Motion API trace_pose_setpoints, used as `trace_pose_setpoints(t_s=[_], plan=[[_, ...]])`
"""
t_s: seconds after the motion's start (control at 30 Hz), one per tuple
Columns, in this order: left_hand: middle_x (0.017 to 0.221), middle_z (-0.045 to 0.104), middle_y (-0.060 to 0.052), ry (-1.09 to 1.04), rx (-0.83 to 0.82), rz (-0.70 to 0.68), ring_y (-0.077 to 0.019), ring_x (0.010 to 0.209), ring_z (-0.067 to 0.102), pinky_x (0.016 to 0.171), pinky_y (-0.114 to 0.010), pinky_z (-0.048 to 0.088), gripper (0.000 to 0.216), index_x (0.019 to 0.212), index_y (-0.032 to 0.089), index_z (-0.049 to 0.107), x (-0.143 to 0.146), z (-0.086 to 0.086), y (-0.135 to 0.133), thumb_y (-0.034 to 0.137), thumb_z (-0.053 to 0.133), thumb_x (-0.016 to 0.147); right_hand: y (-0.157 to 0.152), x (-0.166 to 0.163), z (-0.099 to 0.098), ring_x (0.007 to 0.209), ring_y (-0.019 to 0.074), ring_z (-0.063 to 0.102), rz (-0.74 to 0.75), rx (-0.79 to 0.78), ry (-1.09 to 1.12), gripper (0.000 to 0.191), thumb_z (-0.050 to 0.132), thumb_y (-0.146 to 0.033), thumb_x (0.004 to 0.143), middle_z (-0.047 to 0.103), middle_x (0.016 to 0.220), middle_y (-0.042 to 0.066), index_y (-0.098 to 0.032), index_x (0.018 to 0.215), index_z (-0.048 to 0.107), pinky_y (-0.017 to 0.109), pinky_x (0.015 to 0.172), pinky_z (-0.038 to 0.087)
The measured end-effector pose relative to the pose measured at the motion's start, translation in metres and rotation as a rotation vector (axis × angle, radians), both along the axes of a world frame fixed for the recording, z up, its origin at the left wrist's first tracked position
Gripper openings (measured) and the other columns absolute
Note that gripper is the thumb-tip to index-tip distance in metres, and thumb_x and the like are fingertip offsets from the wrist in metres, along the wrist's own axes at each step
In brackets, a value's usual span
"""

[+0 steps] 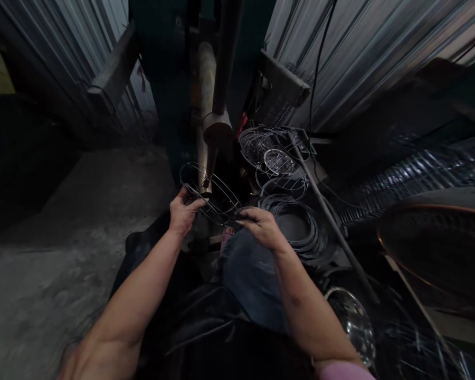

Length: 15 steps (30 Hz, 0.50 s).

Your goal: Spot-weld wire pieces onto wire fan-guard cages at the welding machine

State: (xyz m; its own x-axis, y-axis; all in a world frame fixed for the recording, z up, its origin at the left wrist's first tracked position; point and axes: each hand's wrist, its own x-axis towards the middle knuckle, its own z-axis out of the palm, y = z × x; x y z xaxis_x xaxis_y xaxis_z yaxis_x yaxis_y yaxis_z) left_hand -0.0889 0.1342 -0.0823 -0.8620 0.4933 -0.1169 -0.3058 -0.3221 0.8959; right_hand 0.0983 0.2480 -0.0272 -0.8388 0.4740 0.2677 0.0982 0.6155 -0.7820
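Observation:
A round wire frame (224, 184), made of thin metal rings joined by short wires, is held tilted between my two hands. My left hand (183, 214) grips its left side, with the thumb laid over the wire. On the opposite side, the fingers of my right hand (259, 226) pinch the rim. The tip of a machine's metal arm (206, 182) reaches into the ring from above, close to my left thumb. Whether that tip touches the wire I cannot tell.
Wire frames (265, 145) lie piled to the right of the machine, with coiled wire rings (314, 232) nearer me. A long rod (332, 216) slants beside them. Farther right are a shiny metal bowl (350, 322) and a large copper-edged round object (431, 237). Concrete floor (114, 184) extends left.

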Motion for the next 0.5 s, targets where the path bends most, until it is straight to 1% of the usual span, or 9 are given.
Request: trace_pose_setpoints(t_s=[0.13, 0.27, 0.37, 0.43, 0.5], plan=[[0.084, 0.066, 0.0, -0.027, -0.021, -0.007, -0.0127, 0.071, 0.061, 0.074, -0.028, 0.049, 0.072, 0.11, 0.015, 0.059, -0.001, 0.003, -0.003, 0.018, 0.085, 0.043, -0.007, -0.001, -0.006, 0.083, 0.0193, 0.067, -0.067, 0.09, 0.09, 0.012, 0.058, -0.015, 0.078, 0.071, 0.088, 0.008, -0.019, 0.08, 0.069, 0.03, 0.077, 0.054], [0.088, 0.067, -0.001, -0.033, -0.028, -0.005, -0.0128, 0.073, 0.062, 0.075, -0.028, 0.049, 0.078, 0.115, 0.015, 0.058, -0.003, 0.004, -0.005, 0.02, 0.086, 0.042, -0.014, -0.004, -0.013, 0.081, 0.019, 0.068, -0.115, 0.1, 0.139, 0.013, 0.057, -0.017, 0.079, 0.072, 0.087, 0.007, -0.02, 0.079, 0.069, 0.03, 0.074, 0.055], [0.09, 0.067, -0.001, -0.034, -0.026, -0.01, -0.0122, 0.073, 0.062, 0.075, -0.028, 0.049, 0.079, 0.117, 0.016, 0.057, -0.002, 0.005, -0.005, 0.02, 0.086, 0.043, -0.016, -0.004, -0.012, 0.081, 0.0191, 0.068, -0.114, 0.085, 0.137, 0.014, 0.056, -0.016, 0.078, 0.072, 0.086, 0.007, -0.021, 0.078, 0.07, 0.03, 0.074, 0.055], [0.088, 0.067, 0.0, -0.036, -0.017, -0.016, -0.0118, 0.073, 0.062, 0.074, -0.026, 0.049, 0.075, 0.114, 0.016, 0.059, -0.001, 0.006, -0.006, 0.018, 0.085, 0.044, -0.018, -0.002, -0.008, 0.081, 0.0193, 0.068, -0.114, 0.065, 0.132, 0.015, 0.056, -0.017, 0.079, 0.072, 0.086, 0.007, -0.021, 0.079, 0.07, 0.03, 0.075, 0.055], [0.081, 0.066, 0.001, -0.041, -0.014, -0.022, -0.0105, 0.068, 0.06, 0.07, -0.024, 0.048, 0.067, 0.108, 0.016, 0.061, 0.001, 0.008, -0.008, 0.017, 0.084, 0.045, -0.022, 0.001, -0.002, 0.082, 0.0196, 0.069, -0.12, 0.044, 0.134, 0.013, 0.058, -0.019, 0.079, 0.072, 0.088, 0.007, -0.021, 0.079, 0.071, 0.031, 0.075, 0.056]])
